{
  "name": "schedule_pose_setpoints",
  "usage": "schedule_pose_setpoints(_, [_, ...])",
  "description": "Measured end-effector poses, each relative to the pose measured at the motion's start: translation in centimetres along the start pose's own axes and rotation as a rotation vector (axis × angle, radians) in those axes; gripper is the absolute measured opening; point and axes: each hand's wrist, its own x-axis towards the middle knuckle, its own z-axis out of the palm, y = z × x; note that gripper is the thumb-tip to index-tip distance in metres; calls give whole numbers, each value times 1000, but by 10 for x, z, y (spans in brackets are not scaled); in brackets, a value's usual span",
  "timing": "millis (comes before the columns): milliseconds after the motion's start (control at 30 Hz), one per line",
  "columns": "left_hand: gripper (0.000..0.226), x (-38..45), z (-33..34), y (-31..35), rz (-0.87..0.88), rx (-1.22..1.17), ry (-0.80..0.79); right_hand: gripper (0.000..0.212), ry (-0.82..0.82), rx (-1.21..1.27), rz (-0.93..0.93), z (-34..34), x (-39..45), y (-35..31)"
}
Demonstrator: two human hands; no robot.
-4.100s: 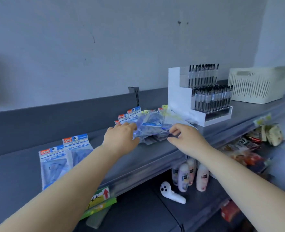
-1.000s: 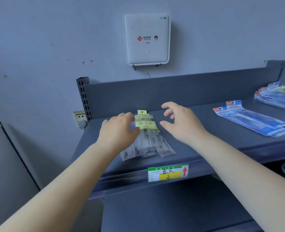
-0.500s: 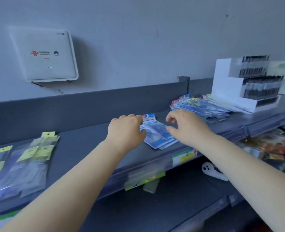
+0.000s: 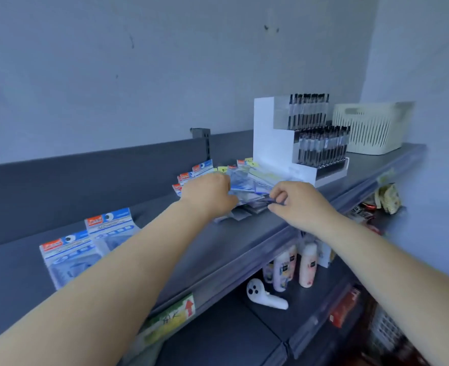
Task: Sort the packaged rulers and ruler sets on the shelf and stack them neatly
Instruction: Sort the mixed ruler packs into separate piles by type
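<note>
I see the loose pile of packaged rulers on the grey shelf, just left of the white pen display. The left hand rests on the pile, fingers curled, apparently gripping packets. The right hand pinches a packet edge at the pile's near right corner.

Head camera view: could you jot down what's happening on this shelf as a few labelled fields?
Surface: dark grey metal shelf
Messy pile: blue-and-clear plastic ruler packets, fanned out
Left hand: rests on pile
Right hand: pinches a packet edge
Sorted: two blue-headed ruler set packets, side by side
Behind pile: white tiered pen display
Far right: cream slotted plastic basket
</note>
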Motion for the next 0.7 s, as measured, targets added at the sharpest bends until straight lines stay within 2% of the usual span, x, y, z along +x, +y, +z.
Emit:
schedule_pose_setpoints(133, [29, 51, 14, 14, 10, 37, -51, 18, 16, 3, 27, 1, 46, 35])
schedule_pose_setpoints(267, [31, 98, 28, 9, -51, -1, -118, 20, -6, 4, 62, 8, 92, 63])
schedule_pose_setpoints(367, [21, 124, 39, 3, -89, -84, -152, 22, -28, 4, 72, 14, 120, 78])
schedule_pose_setpoints(567, [39, 146, 54, 8, -200, -47, -267, 59, -285, -42, 58, 22, 157, 88])
schedule_pose_setpoints(633, [40, 149, 52, 8, -247, -39, -288, 47, -355, -68, 43, 22, 165, 89])
schedule_pose_setpoints(700, [46, 147, 48, 10, -314, -62, -298, 45, -398, -79, 31, 20, 170, 90])
